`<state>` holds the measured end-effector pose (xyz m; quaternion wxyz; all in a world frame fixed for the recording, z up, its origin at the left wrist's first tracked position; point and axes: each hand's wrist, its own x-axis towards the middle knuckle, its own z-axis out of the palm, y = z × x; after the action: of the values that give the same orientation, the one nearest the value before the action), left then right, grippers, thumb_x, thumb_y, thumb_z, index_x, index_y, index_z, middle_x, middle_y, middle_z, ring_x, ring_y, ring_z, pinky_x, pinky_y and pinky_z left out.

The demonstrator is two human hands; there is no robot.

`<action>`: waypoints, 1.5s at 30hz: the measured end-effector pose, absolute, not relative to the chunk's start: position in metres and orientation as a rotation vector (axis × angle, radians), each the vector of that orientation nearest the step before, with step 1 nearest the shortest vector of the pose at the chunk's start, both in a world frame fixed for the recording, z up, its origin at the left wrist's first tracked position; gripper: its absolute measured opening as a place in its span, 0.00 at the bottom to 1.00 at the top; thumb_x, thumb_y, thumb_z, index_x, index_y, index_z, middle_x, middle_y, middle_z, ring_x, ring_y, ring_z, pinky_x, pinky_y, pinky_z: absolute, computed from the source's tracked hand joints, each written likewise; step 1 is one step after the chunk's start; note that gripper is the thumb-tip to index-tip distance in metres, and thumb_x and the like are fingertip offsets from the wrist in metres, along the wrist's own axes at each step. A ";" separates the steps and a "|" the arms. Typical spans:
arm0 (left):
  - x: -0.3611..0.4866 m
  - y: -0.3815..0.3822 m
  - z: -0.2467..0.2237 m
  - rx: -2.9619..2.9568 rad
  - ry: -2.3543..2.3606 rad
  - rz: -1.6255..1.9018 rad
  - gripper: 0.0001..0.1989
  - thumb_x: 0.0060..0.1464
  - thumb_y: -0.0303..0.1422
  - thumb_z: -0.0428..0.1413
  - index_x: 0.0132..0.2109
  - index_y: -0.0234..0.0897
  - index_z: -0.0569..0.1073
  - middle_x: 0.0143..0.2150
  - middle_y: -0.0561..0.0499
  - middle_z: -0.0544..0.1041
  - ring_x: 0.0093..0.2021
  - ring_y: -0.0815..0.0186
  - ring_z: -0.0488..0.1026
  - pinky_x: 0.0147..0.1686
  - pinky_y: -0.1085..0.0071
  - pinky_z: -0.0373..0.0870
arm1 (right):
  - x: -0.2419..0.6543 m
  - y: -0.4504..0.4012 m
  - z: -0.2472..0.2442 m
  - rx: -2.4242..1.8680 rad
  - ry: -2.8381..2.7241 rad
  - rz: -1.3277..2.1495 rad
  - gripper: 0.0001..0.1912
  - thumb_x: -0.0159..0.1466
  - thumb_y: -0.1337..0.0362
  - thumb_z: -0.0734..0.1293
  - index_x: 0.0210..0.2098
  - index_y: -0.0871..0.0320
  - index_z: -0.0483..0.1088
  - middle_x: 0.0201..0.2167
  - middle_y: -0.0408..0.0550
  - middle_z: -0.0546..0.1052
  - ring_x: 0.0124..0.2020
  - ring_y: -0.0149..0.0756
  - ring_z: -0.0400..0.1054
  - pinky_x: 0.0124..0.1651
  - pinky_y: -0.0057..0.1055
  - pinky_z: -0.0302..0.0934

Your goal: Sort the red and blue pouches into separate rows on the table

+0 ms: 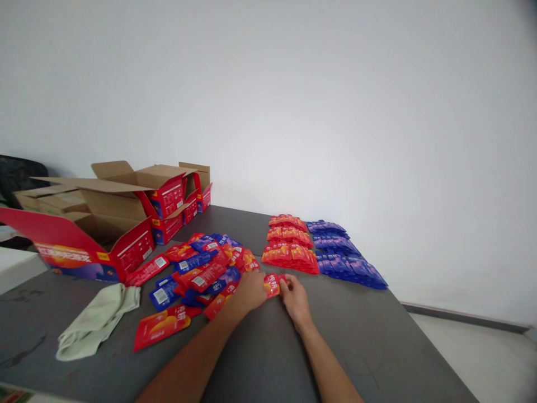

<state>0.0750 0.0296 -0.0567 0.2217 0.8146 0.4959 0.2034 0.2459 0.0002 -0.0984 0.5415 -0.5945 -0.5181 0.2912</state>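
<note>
A red packet (272,285) with white lettering and an orange print lies between my two hands, low over the grey table. My right hand (296,301) pinches its right edge between thumb and fingers. Curled over the packet's left end is my left hand (250,290), its fingertips partly hidden. Just left of that hand spreads a loose pile of red and blue packets (205,266). Beyond my hands, red packets (290,254) stand in overlapping rows, with rows of blue packets (348,266) alongside on the right.
Open red cardboard boxes (134,249) with brown insides stand at the left, some stacked. A pale green folded cloth (98,319) lies in front of them, near a single red packet (161,327). The grey table (377,341) meets a white wall (335,112) behind.
</note>
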 end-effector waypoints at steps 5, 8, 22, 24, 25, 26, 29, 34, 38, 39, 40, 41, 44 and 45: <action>0.060 0.039 -0.050 2.464 1.611 0.588 0.15 0.51 0.28 0.52 0.46 0.35 0.76 0.51 0.37 0.73 0.54 0.47 0.63 0.54 0.53 0.57 | 0.226 0.000 -0.102 -1.473 -1.550 0.623 0.28 0.60 0.59 0.64 0.60 0.60 0.66 0.39 0.52 0.78 0.37 0.41 0.71 0.44 0.35 0.63; 0.046 0.046 -0.046 2.439 1.694 0.577 0.17 0.48 0.26 0.54 0.47 0.36 0.76 0.52 0.38 0.72 0.57 0.46 0.60 0.55 0.52 0.55 | 0.221 -0.006 -0.094 -1.478 -1.809 0.409 0.24 0.61 0.64 0.63 0.56 0.58 0.71 0.53 0.56 0.73 0.53 0.45 0.65 0.58 0.38 0.56; 0.022 0.060 -0.047 2.301 1.895 0.520 0.18 0.46 0.24 0.53 0.46 0.33 0.73 0.50 0.37 0.72 0.54 0.47 0.65 0.51 0.54 0.60 | 0.218 -0.012 -0.084 -1.577 -1.911 0.406 0.23 0.62 0.63 0.64 0.57 0.54 0.70 0.54 0.51 0.73 0.55 0.47 0.62 0.58 0.38 0.53; 0.023 0.062 -0.043 2.280 1.752 0.668 0.18 0.44 0.21 0.51 0.44 0.34 0.73 0.46 0.41 0.73 0.50 0.54 0.68 0.50 0.60 0.62 | 0.218 -0.013 -0.080 -1.542 -1.931 0.420 0.20 0.62 0.64 0.65 0.53 0.54 0.73 0.51 0.51 0.75 0.53 0.46 0.64 0.57 0.37 0.53; 0.024 0.062 -0.039 2.275 1.659 0.758 0.17 0.43 0.20 0.50 0.42 0.34 0.73 0.44 0.44 0.74 0.49 0.57 0.68 0.50 0.63 0.63 | 0.218 -0.014 -0.079 -1.518 -1.943 0.429 0.18 0.62 0.64 0.64 0.52 0.54 0.74 0.49 0.51 0.76 0.52 0.45 0.65 0.57 0.36 0.54; 0.025 0.061 -0.035 2.270 1.567 0.857 0.17 0.43 0.19 0.50 0.41 0.35 0.73 0.43 0.45 0.74 0.48 0.59 0.69 0.51 0.64 0.63 | 0.218 -0.014 -0.078 -1.496 -1.952 0.437 0.17 0.62 0.64 0.64 0.50 0.54 0.74 0.48 0.51 0.76 0.51 0.44 0.66 0.56 0.35 0.54; 0.030 0.055 -0.020 2.197 1.355 1.140 0.12 0.49 0.22 0.50 0.38 0.37 0.75 0.41 0.48 0.74 0.46 0.63 0.70 0.51 0.67 0.64 | 0.218 -0.014 -0.079 -1.464 -1.928 0.475 0.19 0.63 0.65 0.63 0.52 0.57 0.73 0.46 0.52 0.77 0.48 0.42 0.68 0.53 0.33 0.57; 0.040 0.049 -0.011 1.839 1.228 1.420 0.09 0.52 0.30 0.52 0.39 0.37 0.76 0.40 0.48 0.77 0.42 0.64 0.73 0.46 0.68 0.69 | 0.220 -0.011 -0.082 -1.443 -1.779 0.523 0.21 0.64 0.60 0.62 0.54 0.60 0.72 0.47 0.54 0.76 0.48 0.42 0.68 0.53 0.34 0.59; 0.048 0.054 -0.022 1.539 1.157 1.498 0.14 0.49 0.34 0.55 0.43 0.35 0.76 0.39 0.49 0.77 0.41 0.64 0.74 0.43 0.69 0.70 | 0.221 -0.010 -0.078 -1.382 -1.597 0.651 0.19 0.63 0.52 0.65 0.46 0.57 0.75 0.40 0.49 0.77 0.41 0.41 0.68 0.46 0.33 0.61; 0.050 0.056 -0.026 1.490 1.152 1.501 0.15 0.49 0.34 0.55 0.44 0.35 0.76 0.37 0.50 0.77 0.39 0.65 0.74 0.41 0.70 0.70 | 0.222 -0.010 -0.077 -1.367 -1.533 0.723 0.19 0.62 0.50 0.65 0.43 0.57 0.75 0.36 0.47 0.77 0.37 0.39 0.67 0.42 0.31 0.61; 0.051 0.057 -0.029 1.450 1.151 1.495 0.16 0.48 0.34 0.55 0.45 0.34 0.75 0.35 0.51 0.76 0.37 0.66 0.73 0.39 0.71 0.70 | 0.223 -0.010 -0.076 -1.349 -1.462 0.791 0.19 0.61 0.48 0.66 0.40 0.57 0.75 0.32 0.45 0.77 0.33 0.37 0.66 0.38 0.29 0.60; 0.052 0.058 -0.032 1.413 1.149 1.474 0.18 0.46 0.34 0.56 0.46 0.34 0.75 0.33 0.52 0.75 0.34 0.67 0.72 0.36 0.72 0.69 | 0.226 -0.010 -0.076 -1.326 -1.391 0.849 0.19 0.59 0.47 0.67 0.38 0.58 0.75 0.29 0.43 0.75 0.31 0.35 0.65 0.35 0.28 0.59; 0.055 0.058 -0.036 1.335 1.118 1.344 0.24 0.42 0.30 0.57 0.50 0.32 0.74 0.29 0.54 0.72 0.28 0.70 0.69 0.29 0.74 0.66 | 0.236 -0.011 -0.074 -1.239 -1.219 0.951 0.19 0.56 0.48 0.70 0.35 0.59 0.73 0.27 0.41 0.74 0.29 0.32 0.63 0.33 0.26 0.56; 0.055 0.058 -0.037 1.328 1.096 1.283 0.26 0.41 0.29 0.57 0.51 0.32 0.73 0.29 0.54 0.72 0.27 0.70 0.69 0.28 0.74 0.65 | 0.240 -0.011 -0.073 -1.215 -1.189 0.977 0.18 0.56 0.49 0.71 0.35 0.59 0.73 0.28 0.41 0.74 0.29 0.32 0.63 0.32 0.25 0.55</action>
<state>0.0546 0.0582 -0.0368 0.4769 0.5438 0.4485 0.5251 0.2395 -0.0113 -0.0728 0.5568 -0.5146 -0.5039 0.4139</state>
